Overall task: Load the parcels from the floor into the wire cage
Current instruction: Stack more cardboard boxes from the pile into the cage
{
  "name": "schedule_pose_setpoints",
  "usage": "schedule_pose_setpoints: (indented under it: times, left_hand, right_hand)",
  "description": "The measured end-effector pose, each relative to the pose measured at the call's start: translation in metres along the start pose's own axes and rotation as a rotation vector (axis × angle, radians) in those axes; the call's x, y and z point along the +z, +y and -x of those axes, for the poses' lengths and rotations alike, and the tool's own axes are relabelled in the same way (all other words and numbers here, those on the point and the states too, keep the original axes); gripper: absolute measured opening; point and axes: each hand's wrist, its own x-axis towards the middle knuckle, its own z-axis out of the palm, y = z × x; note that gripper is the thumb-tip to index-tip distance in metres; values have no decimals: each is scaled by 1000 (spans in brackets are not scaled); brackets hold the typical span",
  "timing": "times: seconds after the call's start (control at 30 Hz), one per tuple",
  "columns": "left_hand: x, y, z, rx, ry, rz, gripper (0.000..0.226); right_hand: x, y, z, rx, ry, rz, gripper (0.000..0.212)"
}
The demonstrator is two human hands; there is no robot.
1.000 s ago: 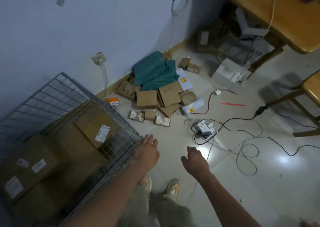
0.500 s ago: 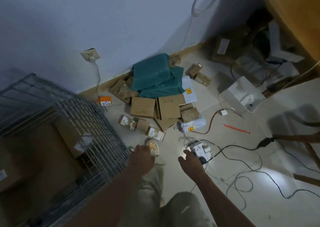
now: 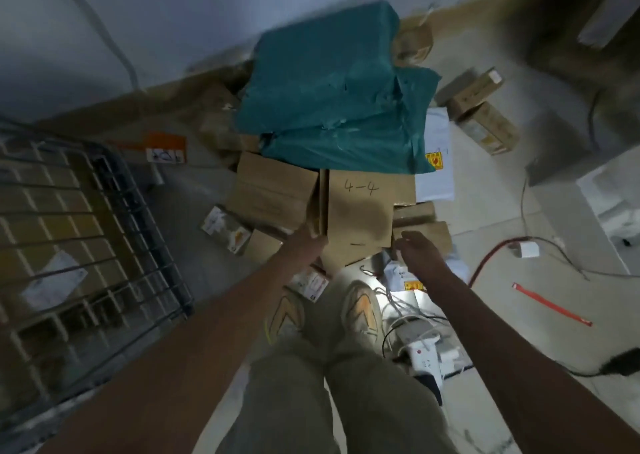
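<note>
The flat cardboard box (image 3: 360, 218) marked "4-4" lies on the floor in the middle of the parcel pile, its far end tucked under the big teal bag (image 3: 332, 96) and a second brown box (image 3: 273, 193) just beside it on the left. The left hand (image 3: 306, 245) reaches to the box's near left edge, fingers straight and seemingly touching the cardboard; the right hand (image 3: 420, 249) hovers at its near right corner with fingers loosely spread, and neither grip has closed on anything yet. The box looks stiff, thin and probably light, so a hold on the two long side edges should lift it level, though it must slide out from under the bag, which looks soft and could slump. The wire cage (image 3: 104, 245) stands close on the left, with cartons already inside. Motion blur softens the whole view, so the labels on the small parcels (image 3: 225, 228) cannot be read. What lies beneath the teal bag is hidden, the left fingertips are hard to separate from the box edge, and cables and a power strip (image 3: 426, 356) crowd the floor by the person's shoes
</note>
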Motion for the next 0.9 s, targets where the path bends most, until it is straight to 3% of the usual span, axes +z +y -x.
schedule_pose_setpoints:
  times: [0.07,0.17,0.27,0.3,0.33,0.4,0.47,0.63,0.8,0.9]
  left_hand:
    - [2,6,-48,-27,9,151,44]
    - [15,1,-101,-72,-44,276,39]
    - [31,-10,-106,-73,-91,337,92]
    - [33,-10,-92,-63,-78,396,100]
    - [34,-8,-74,-62,-50,476,93]
    - [31,-1,-25,-38,41,610,53]
    - [21,5,31,-33,115,691,35]
    - [-18,37,198,-103,218,803,26]
    - [-56,69,325,-142,248,956,34]
    - [-80,81,384,-32,318,1082,31]
  right_hand:
    - [6,-11,-58,16,24,-107,29]
    - [33,-4,-127,-11,7,-229,40]
    - [55,-3,-136,-18,21,-307,36]
    - [59,-5,-124,16,30,-341,40]
    - [57,-4,-106,61,34,-365,48]
    - [44,-4,-52,70,3,-369,57]
    - [19,-9,12,76,-30,-332,60]
    - [-61,-39,177,68,-115,-341,54]
    - [-130,-96,287,-20,-208,-323,51]
    - [-155,-137,329,-115,-258,-302,50]
